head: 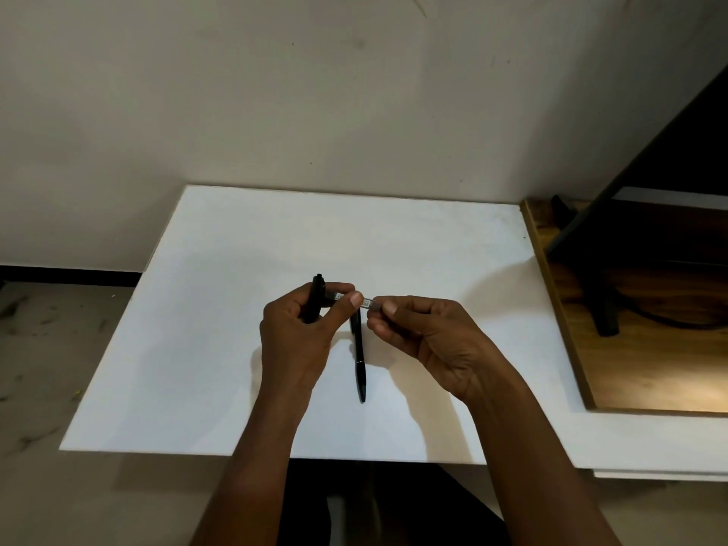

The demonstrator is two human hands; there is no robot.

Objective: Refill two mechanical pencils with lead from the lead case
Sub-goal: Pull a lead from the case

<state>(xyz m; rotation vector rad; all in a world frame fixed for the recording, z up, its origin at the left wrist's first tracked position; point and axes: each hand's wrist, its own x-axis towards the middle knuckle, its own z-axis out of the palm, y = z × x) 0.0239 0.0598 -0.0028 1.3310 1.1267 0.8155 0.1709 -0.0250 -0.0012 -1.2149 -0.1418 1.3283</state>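
My left hand [303,333] grips a black mechanical pencil [315,297] upright in its palm, top end poking out above the fingers. A small clear lead case [368,303] with a printed label spans between both hands: left thumb and forefinger pinch its left end, right thumb and forefinger pinch its right end. My right hand [429,340] holds nothing else. A second black mechanical pencil [359,364] lies on the white table [236,348] just below the hands, pointing towards me, its upper end hidden behind the fingers.
The white table meets a pale wall [315,112] at the back. A wooden surface [650,348] with a black stand leg [598,301] adjoins the table on the right. Bare floor [47,348] lies to the left.
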